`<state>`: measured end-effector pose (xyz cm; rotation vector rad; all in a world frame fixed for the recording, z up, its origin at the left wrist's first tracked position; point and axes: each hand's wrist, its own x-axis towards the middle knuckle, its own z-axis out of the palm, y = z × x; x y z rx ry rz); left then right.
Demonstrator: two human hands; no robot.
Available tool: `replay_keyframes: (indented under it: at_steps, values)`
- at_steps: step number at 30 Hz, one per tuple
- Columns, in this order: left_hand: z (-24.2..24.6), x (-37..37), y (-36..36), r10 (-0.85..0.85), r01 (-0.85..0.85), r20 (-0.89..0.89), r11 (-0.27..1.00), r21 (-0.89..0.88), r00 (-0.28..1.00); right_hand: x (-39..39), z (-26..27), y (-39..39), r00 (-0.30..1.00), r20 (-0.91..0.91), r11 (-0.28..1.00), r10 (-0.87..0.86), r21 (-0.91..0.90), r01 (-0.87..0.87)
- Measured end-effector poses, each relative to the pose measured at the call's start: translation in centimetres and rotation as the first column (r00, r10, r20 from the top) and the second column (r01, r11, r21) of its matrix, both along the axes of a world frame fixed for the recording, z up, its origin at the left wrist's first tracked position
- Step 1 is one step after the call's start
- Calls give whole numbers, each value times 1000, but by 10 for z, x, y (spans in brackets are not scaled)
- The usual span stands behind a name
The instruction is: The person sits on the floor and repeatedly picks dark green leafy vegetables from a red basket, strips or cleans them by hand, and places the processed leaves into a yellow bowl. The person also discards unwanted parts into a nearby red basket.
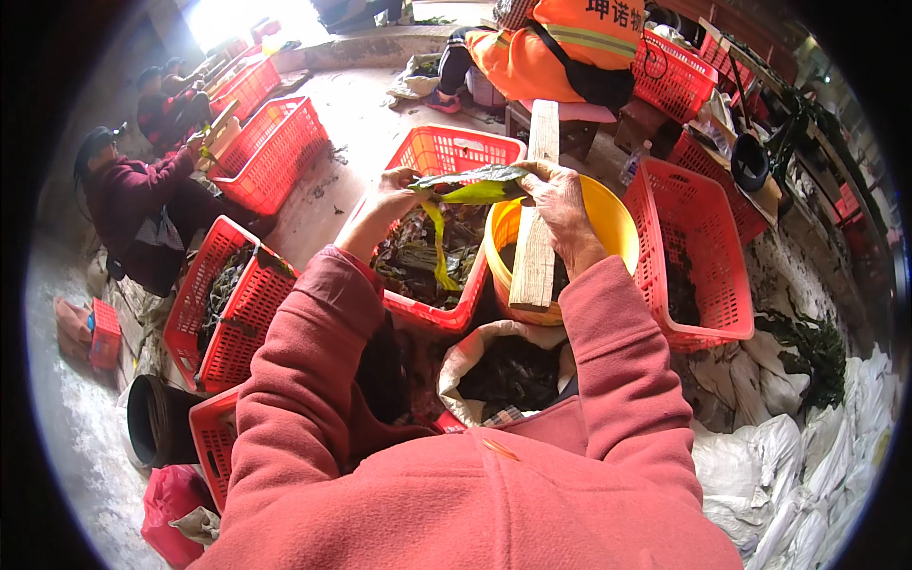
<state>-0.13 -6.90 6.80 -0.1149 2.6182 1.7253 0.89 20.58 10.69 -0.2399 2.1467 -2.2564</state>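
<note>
Both my hands hold a long, wet green leaf, perhaps kelp (477,191), stretched between them. My left hand (390,203) pinches its left end, where a narrow yellow-green strip hangs down. My right hand (557,203) grips the other end, above a wooden board (535,249) lying across a yellow bucket (621,224). Under the leaf stands a red plastic crate (467,142) with dark, wet leaves (420,249) in it. Close to my body, an open woven sack (456,381) contains more dark leaves.
Red crates stand at the left (228,313) and right (712,271). A person in an orange vest (563,50) sits ahead; another person (135,199) sits at the left beside a crate (278,157). White sacks (769,463) lie at the lower right, a black bucket (160,420) at the lower left.
</note>
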Motion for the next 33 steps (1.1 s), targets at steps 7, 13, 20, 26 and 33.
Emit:
replay_keyframes:
  at_steps: [7, 13, 20, 26, 33]
  values:
    - [3, 10, -3, -246, 244, 27, 928, -283, 969, 4, 4, -11, 997, 57, 979, 45, -200, -33]
    - [19, 36, 63, -499, 558, -250, 723, 407, 830, 14, 1, -26, 986, -11, 978, 165, -128, -165]
    - [49, 30, 32, -6, 99, -166, 825, 557, 986, 0, -12, -8, 964, -122, 909, 237, 379, -176]
    - [56, 27, 1, 296, -50, -202, 666, 744, 934, -7, -29, 2, 947, -84, 808, 311, 547, -217]
    - [52, 31, -13, 207, -151, -21, 777, 612, 978, 1, -26, 9, 921, 24, 811, 389, 464, -355]
